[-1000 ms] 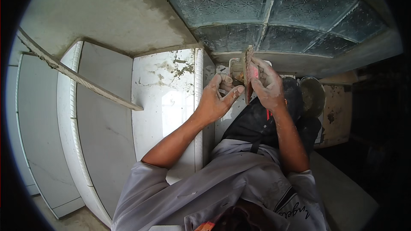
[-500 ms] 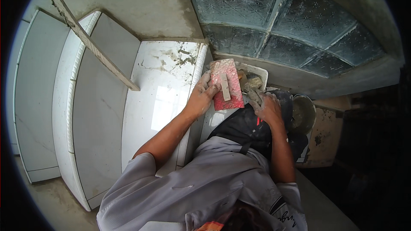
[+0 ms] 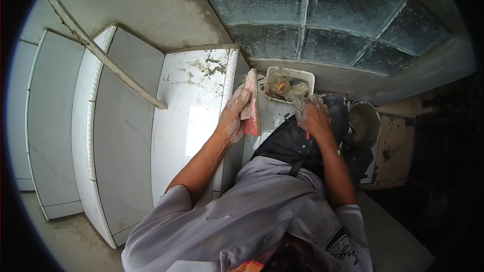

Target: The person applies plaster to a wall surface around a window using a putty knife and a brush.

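Note:
My left hand (image 3: 233, 113) grips a mortar-smeared float with red colouring (image 3: 252, 124), turned edge-on and held beside the white tiled step's edge. To its right, a white rectangular tub (image 3: 268, 78) holds grey and yellowish material that I cannot make out clearly. My right hand (image 3: 315, 117), fingers curled, is closed on a grey, mortar-coated tool (image 3: 298, 94) at the tub's near right corner; its exact shape is hard to tell. Both hands are crusted with grey dust.
White tiled steps (image 3: 126, 141) curve down the left, crossed by a wooden batten (image 3: 116, 68). A frosted glass-panel window (image 3: 343, 0) is ahead. A round bucket (image 3: 364, 123) and a stained board (image 3: 390, 158) lie right of my dark-trousered leg (image 3: 282, 141).
My right hand has released the float and moved right and down onto the tool at the tub. My left hand has taken the float leftward, turning it face-up, then edge-on again.

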The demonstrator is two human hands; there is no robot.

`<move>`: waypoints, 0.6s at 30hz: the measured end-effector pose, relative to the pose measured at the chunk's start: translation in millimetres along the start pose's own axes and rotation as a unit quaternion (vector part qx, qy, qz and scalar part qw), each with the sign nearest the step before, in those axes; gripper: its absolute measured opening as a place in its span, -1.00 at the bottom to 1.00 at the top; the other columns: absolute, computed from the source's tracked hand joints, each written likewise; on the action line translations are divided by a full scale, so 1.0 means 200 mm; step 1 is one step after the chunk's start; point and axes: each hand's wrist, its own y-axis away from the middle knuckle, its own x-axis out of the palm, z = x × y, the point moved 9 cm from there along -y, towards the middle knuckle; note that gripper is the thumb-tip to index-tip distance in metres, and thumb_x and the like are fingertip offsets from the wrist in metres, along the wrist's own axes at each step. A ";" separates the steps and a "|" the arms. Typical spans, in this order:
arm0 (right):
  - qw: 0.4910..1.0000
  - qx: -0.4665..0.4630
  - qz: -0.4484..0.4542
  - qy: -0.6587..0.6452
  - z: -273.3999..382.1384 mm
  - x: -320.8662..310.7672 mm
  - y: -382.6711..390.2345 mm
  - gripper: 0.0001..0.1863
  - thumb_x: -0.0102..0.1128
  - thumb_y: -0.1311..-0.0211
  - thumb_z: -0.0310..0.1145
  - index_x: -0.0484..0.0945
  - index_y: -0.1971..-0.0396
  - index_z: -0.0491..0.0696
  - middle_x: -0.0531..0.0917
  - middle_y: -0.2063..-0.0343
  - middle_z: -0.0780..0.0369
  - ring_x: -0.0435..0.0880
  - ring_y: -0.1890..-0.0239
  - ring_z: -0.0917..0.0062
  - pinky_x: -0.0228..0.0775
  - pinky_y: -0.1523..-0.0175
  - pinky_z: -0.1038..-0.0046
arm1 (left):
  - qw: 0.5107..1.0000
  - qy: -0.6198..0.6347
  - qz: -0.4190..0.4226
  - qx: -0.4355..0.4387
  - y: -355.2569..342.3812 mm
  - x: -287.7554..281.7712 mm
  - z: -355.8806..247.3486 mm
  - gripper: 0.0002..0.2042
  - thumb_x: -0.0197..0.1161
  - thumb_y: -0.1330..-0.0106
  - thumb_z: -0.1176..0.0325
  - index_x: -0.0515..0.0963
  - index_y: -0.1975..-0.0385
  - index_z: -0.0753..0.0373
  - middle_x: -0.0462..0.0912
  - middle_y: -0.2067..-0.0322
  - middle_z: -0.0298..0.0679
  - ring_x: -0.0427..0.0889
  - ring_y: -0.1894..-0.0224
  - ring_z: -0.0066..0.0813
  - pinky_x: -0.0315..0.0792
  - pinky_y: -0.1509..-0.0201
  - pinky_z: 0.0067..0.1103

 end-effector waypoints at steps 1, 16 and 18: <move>0.999 -0.030 -0.017 0.013 0.05 -0.02 -0.01 -0.49 0.29 -0.11 -0.13 0.54 -0.04 -0.06 0.53 -0.04 0.03 0.44 -0.18 0.13 0.34 -0.21 0.13 | 1.000 -0.019 0.013 0.005 -0.01 -0.02 0.00 -0.41 0.13 -0.43 -0.03 0.30 -0.34 0.18 0.51 0.26 -0.36 0.51 0.32 -0.60 0.47 0.26 -0.58; 0.959 -0.008 -0.161 -0.233 -0.21 -0.44 0.08 -0.63 0.24 -0.19 -0.20 0.59 0.14 -0.19 0.64 0.18 -0.05 0.62 0.05 0.04 0.45 -0.10 0.18 | 0.984 -0.155 -0.073 -0.043 -0.17 -0.04 0.12 -0.59 -0.01 -0.52 0.01 0.51 0.07 0.28 0.59 0.38 -0.25 0.56 0.48 -0.55 0.46 0.45 -0.61; 0.907 0.035 -0.161 -0.388 -0.47 -0.53 0.14 -0.65 0.29 -0.18 -0.22 0.62 0.16 -0.18 0.70 0.26 -0.01 0.71 0.16 0.17 0.52 0.01 0.30 | 0.979 -0.185 -0.049 -0.063 -0.21 -0.07 0.17 -0.57 -0.02 -0.53 0.01 0.49 0.01 0.30 0.59 0.26 -0.23 0.60 0.35 -0.52 0.50 0.37 -0.59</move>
